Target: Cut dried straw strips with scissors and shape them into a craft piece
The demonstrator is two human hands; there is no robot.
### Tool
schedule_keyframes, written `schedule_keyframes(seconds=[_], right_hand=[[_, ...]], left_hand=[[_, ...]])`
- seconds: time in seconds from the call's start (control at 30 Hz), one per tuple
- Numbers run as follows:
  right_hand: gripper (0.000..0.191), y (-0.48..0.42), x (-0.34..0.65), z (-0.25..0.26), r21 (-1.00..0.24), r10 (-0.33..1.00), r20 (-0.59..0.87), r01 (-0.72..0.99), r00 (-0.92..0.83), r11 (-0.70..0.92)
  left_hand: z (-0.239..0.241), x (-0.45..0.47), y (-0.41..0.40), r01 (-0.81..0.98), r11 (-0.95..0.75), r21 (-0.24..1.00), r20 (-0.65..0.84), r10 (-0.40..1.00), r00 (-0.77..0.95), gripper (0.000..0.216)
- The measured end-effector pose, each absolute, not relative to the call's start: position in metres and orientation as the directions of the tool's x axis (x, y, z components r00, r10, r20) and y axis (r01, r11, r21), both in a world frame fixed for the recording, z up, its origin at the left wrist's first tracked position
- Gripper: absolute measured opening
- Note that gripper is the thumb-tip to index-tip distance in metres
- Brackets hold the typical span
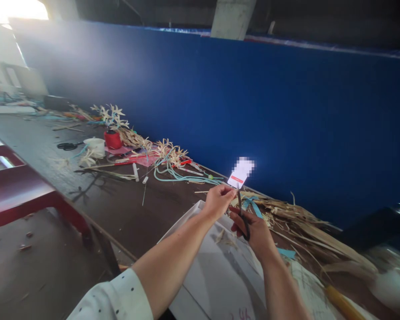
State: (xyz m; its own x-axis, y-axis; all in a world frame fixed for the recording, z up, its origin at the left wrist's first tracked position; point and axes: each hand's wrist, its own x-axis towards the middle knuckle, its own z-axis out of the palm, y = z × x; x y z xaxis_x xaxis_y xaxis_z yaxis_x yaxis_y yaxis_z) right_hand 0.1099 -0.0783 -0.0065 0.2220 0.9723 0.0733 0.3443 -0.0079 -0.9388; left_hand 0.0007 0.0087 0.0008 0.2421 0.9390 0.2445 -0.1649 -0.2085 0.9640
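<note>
My left hand is closed, thumb and fingertips pinched together; whatever they hold is too small to make out. My right hand grips a pair of dark scissors, its fingers round the handles. The scissor blades point up, with their tips right beside my left fingertips. Just behind the tips shows a lit phone screen, partly blurred out. Under both hands lies a white box or tray with a few pale dry scraps in it.
Dry husks lie along the blue partition. Left on the dark table are pale husk flowers, teal cords, red thread, a white cup and other black scissors. A red stool stands beside.
</note>
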Motion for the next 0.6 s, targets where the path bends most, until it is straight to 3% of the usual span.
schedule_keyframes(seconds=[0.37, 0.6], right_hand=[[0.040, -0.078, 0.107, -0.004, -0.940, 0.971, 0.095, 0.342, 0.221, 0.014], [0.048, -0.072, 0.117, -0.013, -0.992, 0.871, 0.120, 0.085, 0.477, 0.090]], left_hand=[[0.000, 0.002, 0.009, -0.196, -0.192, 0.962, 0.236, 0.944, 0.232, 0.029], [0.002, 0.002, 0.005, -0.173, -0.215, 0.961, 0.259, 0.918, 0.300, 0.028]])
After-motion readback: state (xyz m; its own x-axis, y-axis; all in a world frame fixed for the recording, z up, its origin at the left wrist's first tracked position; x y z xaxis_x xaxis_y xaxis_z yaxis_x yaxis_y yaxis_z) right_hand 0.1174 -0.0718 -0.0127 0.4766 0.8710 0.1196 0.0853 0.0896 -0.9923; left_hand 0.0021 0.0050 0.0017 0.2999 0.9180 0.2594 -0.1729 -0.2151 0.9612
